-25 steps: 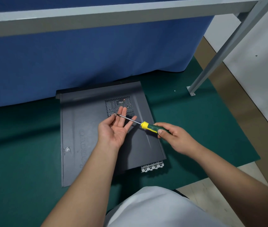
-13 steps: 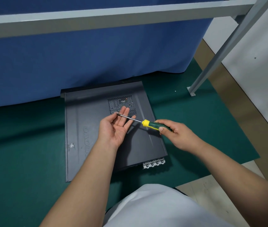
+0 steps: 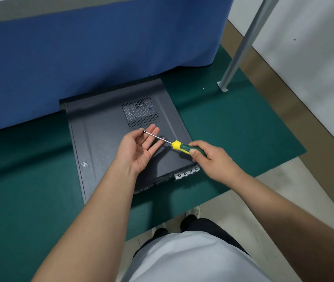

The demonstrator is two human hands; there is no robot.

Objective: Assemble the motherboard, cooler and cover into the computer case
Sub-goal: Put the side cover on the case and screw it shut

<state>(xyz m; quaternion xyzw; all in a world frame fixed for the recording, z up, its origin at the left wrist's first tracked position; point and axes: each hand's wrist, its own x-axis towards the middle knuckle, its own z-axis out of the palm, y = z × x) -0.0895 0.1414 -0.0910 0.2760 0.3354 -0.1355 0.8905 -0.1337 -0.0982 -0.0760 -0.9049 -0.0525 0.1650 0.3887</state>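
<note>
Fingers of the left hand (image 3: 139, 148) lie straight, steadying the yellow-and-green-handled screwdriver (image 3: 179, 145) gripped by the right hand (image 3: 209, 158) (probably seating a screw), above the closed dark-grey metal computer case (image 3: 109, 143) on green matting (image 3: 19, 190).

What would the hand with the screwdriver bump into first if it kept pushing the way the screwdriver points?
Probably the left hand. The right hand aims the screwdriver left, and its shaft already lies across those open fingers. Depth is unclear.
</note>
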